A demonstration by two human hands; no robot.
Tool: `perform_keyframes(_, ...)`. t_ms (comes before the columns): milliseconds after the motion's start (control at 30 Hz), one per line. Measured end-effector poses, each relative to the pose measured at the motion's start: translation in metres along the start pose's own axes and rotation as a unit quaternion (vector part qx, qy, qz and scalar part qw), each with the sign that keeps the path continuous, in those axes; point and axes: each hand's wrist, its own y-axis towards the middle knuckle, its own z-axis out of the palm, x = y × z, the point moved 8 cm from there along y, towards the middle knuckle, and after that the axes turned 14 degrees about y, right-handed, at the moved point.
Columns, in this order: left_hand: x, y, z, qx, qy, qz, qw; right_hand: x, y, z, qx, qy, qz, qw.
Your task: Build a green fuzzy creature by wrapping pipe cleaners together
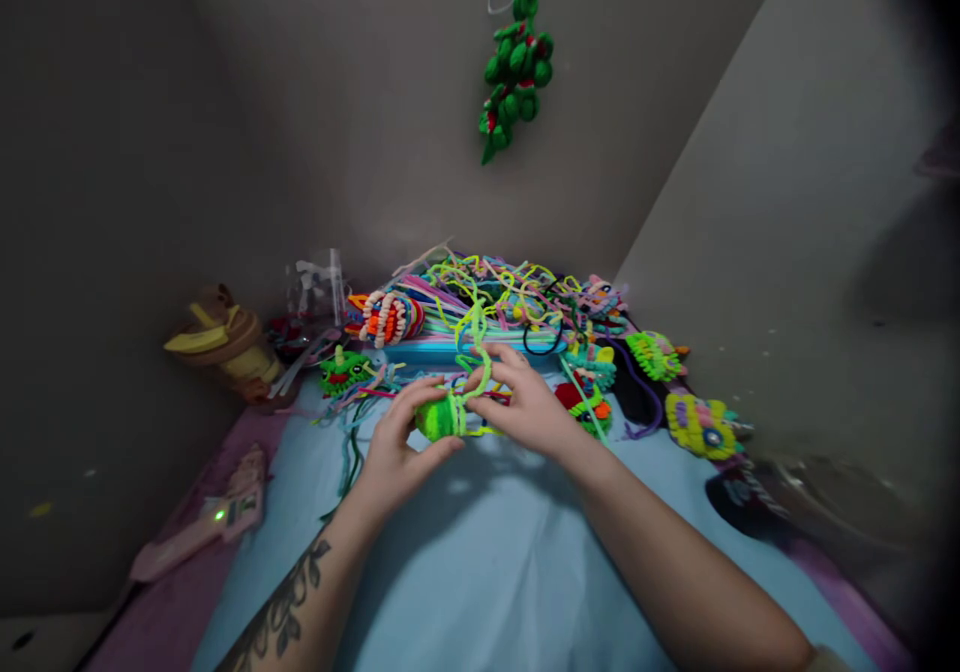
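Observation:
Between my hands is a small round bundle of bright green pipe cleaner (436, 418), with a paler yellow-green band on its right side. My left hand (401, 442) is closed around its left side, thumb below and fingers above. At its right side, my right hand (521, 402) pinches a light green pipe cleaner strand (480, 337) that rises in a twisted length toward the pile behind. A yellow loop pokes out under the right fingers. The fingertips of the right hand are partly hidden by the strand.
A blue tray (427, 354) heaped with coloured pipe cleaners (517, 287) stands behind my hands. Finished fuzzy figures lie around it, including a striped one (390, 317) and a yellow one (701, 425). A pink glue gun (217, 522) rests at left. Green ornaments (517, 67) hang above.

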Motion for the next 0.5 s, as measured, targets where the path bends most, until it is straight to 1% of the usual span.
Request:
perform_keyframes(67,-0.003,0.000,0.000,0.005,0.001,0.007,1.000,0.002,-0.001,0.002,0.025,-0.026,-0.006,0.999)
perform_keyframes(133,-0.005,0.001,0.001,0.015,-0.002,0.008,1.000,0.003,-0.002,0.005,0.049,-0.030,-0.007,0.998)
perform_keyframes(200,-0.007,0.001,0.004,0.031,-0.008,0.003,0.999,0.004,-0.003,0.009,0.066,-0.015,-0.001,0.998)
perform_keyframes(333,-0.007,0.001,0.008,0.051,-0.018,-0.018,0.998,0.003,-0.005,0.017,0.080,0.021,0.004,0.997)
perform_keyframes(400,-0.004,0.000,0.008,0.051,-0.027,-0.033,0.998,0.002,-0.005,0.017,0.073,0.020,0.005,0.997)
perform_keyframes(500,0.001,0.000,0.006,0.035,-0.026,-0.042,0.998,0.003,-0.004,0.011,0.041,0.003,-0.005,0.999)
